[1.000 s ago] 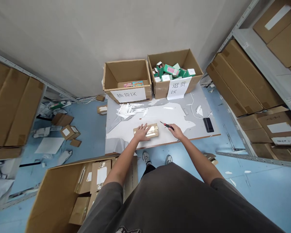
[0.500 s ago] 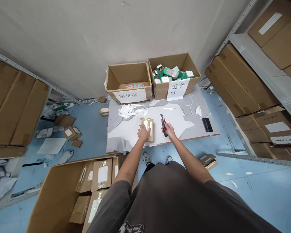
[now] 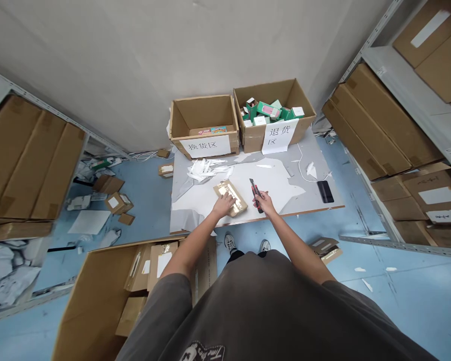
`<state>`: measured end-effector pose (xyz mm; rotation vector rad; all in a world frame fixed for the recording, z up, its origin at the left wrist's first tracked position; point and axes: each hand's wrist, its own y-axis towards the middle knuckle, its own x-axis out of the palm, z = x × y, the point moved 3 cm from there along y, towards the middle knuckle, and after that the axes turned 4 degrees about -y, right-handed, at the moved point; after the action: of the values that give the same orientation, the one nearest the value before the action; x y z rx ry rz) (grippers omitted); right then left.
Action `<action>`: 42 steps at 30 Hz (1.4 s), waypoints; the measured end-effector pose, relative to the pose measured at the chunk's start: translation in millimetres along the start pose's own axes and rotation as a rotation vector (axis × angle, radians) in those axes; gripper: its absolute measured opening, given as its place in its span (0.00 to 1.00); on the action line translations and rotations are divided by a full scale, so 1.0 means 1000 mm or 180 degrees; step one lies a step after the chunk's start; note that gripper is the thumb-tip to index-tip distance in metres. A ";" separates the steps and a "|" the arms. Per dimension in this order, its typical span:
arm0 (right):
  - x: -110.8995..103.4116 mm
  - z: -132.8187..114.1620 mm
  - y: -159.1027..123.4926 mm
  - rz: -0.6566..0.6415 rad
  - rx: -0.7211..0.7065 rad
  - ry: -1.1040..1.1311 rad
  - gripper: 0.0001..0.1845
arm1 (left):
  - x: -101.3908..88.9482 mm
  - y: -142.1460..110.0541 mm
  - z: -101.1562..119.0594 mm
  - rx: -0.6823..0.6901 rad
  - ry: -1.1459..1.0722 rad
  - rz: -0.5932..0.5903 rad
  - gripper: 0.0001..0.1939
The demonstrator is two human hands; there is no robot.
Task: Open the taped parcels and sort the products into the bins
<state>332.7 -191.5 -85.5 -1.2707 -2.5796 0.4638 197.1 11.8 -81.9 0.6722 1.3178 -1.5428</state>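
Left fingers (image 3: 231,198) touch the carton (image 3: 240,204), now slanted.

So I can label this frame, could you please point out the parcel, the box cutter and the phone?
parcel (image 3: 238,206): head view, on its top face, near the lower right end
box cutter (image 3: 255,191): head view, on its handle
phone (image 3: 325,191): head view, mid-screen
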 end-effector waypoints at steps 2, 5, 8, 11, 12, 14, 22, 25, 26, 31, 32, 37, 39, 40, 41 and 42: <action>-0.001 0.007 0.000 -0.0040 0.0063 -0.0092 0.30 | 0.001 0.005 0.007 -0.0192 0.0058 0.0080 0.44; -0.005 0.020 0.001 -0.0069 0.0264 -0.0307 0.28 | 0.003 0.010 0.015 -0.0326 0.0073 0.0223 0.41; -0.009 0.032 0.000 -0.0077 0.0453 -0.0554 0.26 | 0.004 0.013 0.017 -0.0401 0.0052 0.0339 0.38; -0.013 0.041 -0.004 -0.0115 0.0518 -0.0837 0.21 | 0.007 0.016 0.017 -0.0533 0.0020 0.0444 0.37; -0.015 0.043 -0.005 -0.0148 0.0507 -0.0987 0.19 | 0.008 0.017 0.017 -0.0544 0.0015 0.0510 0.37; -0.019 0.046 -0.007 -0.0278 0.0437 -0.1380 0.16 | 0.011 0.020 0.017 -0.0539 -0.0015 0.0648 0.38; -0.023 0.024 0.013 -0.0942 -0.0219 -0.3468 0.17 | 0.024 0.030 0.013 -0.0779 -0.0261 0.0844 0.39; -0.020 0.008 0.025 -0.1174 -0.0420 -0.4133 0.19 | 0.026 0.032 0.012 -0.0786 -0.0256 0.0839 0.40; -0.019 0.003 0.028 -0.1255 -0.0463 -0.4311 0.19 | 0.026 0.032 0.012 -0.0781 -0.0258 0.0830 0.39; -0.015 -0.012 0.037 -0.1543 -0.0687 -0.4862 0.18 | 0.028 0.035 0.010 -0.0780 -0.0309 0.0832 0.39; -0.015 -0.012 0.038 -0.1564 -0.0682 -0.4902 0.18 | 0.028 0.035 0.010 -0.0777 -0.0334 0.0839 0.39; -0.019 -0.006 0.037 -0.1515 -0.0501 -0.4540 0.15 | 0.029 0.035 0.009 -0.0764 -0.0415 0.0813 0.40; -0.024 0.000 0.036 -0.1561 -0.0334 -0.4058 0.13 | 0.030 0.035 0.008 -0.0780 -0.0412 0.0810 0.40; -0.026 0.003 0.034 -0.1599 -0.0184 -0.3772 0.13 | 0.030 0.035 0.008 -0.0785 -0.0409 0.0823 0.40; -0.028 0.006 0.033 -0.1632 -0.0005 -0.3474 0.12 | 0.030 0.036 0.008 -0.0783 -0.0407 0.0842 0.40; -0.029 0.010 0.032 -0.1654 0.0183 -0.3183 0.12 | 0.030 0.036 0.008 -0.0776 -0.0407 0.0857 0.40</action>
<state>369.7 -198.4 -108.4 -0.2738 -3.4467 1.2824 219.1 -3.5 -121.2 0.5607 1.2384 -1.1673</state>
